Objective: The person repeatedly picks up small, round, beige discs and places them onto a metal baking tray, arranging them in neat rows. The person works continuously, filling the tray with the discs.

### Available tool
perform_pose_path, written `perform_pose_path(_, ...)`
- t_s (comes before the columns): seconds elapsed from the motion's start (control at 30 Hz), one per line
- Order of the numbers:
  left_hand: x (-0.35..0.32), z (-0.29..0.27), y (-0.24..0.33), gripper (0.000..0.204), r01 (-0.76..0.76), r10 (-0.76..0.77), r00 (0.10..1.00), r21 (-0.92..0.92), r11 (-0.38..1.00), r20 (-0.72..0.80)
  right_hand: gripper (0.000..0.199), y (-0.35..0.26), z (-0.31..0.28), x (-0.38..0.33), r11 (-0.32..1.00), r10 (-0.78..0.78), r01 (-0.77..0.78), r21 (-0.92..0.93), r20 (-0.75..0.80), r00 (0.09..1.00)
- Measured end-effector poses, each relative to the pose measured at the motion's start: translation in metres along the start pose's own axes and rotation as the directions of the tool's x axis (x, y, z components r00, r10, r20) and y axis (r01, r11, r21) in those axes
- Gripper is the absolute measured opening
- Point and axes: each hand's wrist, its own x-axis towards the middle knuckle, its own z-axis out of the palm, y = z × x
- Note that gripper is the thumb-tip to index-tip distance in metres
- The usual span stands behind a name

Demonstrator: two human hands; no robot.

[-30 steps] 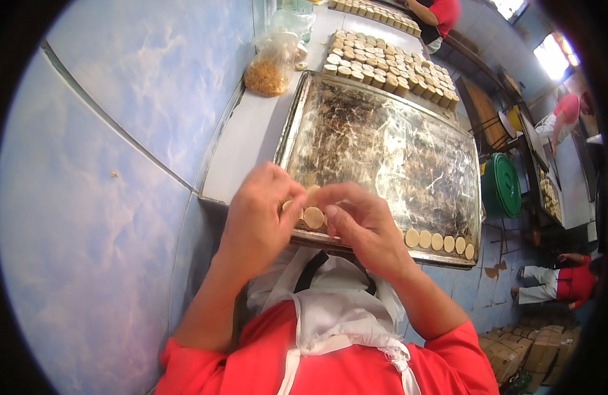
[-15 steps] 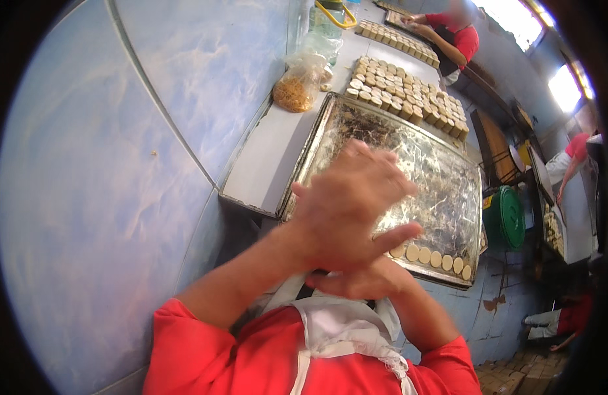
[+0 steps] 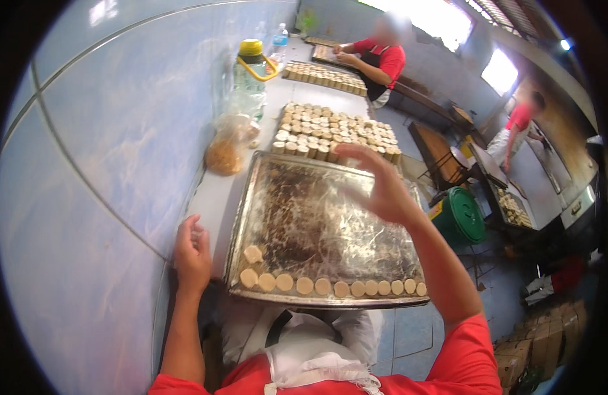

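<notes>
A worn metal baking tray [image 3: 317, 217] lies on the table before me. Flat pale dough rounds [image 3: 304, 286] line its near edge, and one uneven round [image 3: 253, 254] sits just behind them at the left. My right hand [image 3: 381, 187] is over the tray's far right part, fingers stretched and apart, somewhat blurred. Its fingertips overlap the near edge of a block of short dough cylinders [image 3: 337, 128]; whether they touch is unclear. Beside the tray's left edge, my left hand [image 3: 193, 253] is raised with loosely bent fingers and nothing visible in it.
A bag of brown crumbly stuff [image 3: 225, 155] and a large yellow-capped jug [image 3: 250, 85] stand along the tiled wall. Farther back, a co-worker [image 3: 383, 59] handles another tray near more cylinders [image 3: 325, 77]. A green lidded bin [image 3: 463, 216] is at the right.
My hands, crossed over each other above the tray, have separated: the right went to the far side, the left beside the tray. The view has turned, uncovering the left end of the row.
</notes>
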Motion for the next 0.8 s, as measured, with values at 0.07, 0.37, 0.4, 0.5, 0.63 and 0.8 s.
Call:
perform_pose_path(0.07, 0.005, 0.001, -0.017, 0.032, 0.127, -0.129, 0.989, 0.04, 0.991, 0.068, 0.063, 0.056, -0.016, 0.034, 0.974, 0.215, -0.22, -0.061, -0.087, 0.973)
perform_pose_path(0.37, 0.007, 0.011, -0.009, 0.041, -0.221, 0.268, 0.956, 0.312, 0.924, -0.117, 0.093, 0.22, 0.043, 0.092, 0.643, 0.716, -0.653, -0.4, 0.01, 0.698)
perform_pose_path(0.4, 0.006, 0.011, -0.005, 0.044, -0.164, 0.205, 0.971, 0.286, 0.944, -0.119, 0.097, 0.225, 0.05, 0.094, 0.677, 0.673, -0.626, -0.387, -0.02, 0.74)
perform_pose_path(0.5, 0.005, 0.011, 0.003, 0.05, -0.119, 0.157, 0.981, 0.28, 0.953, -0.114, 0.105, 0.226, 0.065, 0.102, 0.632, 0.687, -0.643, -0.432, -0.072, 0.723)
perform_pose_path(0.63, 0.001, 0.014, -0.004, 0.049, -0.12, 0.181, 0.97, 0.325, 0.938, -0.165, 0.095, 0.213, 0.064, 0.103, 0.604, 0.683, -0.637, -0.479, -0.101, 0.723)
perform_pose_path(0.8, -0.017, 0.009, -0.04, 0.043, -0.319, 0.446, 0.888, 0.544, 0.776, -0.115, 0.065, 0.21, 0.017, 0.089, 0.628, 0.733, -0.71, -0.318, -0.064, 0.677)
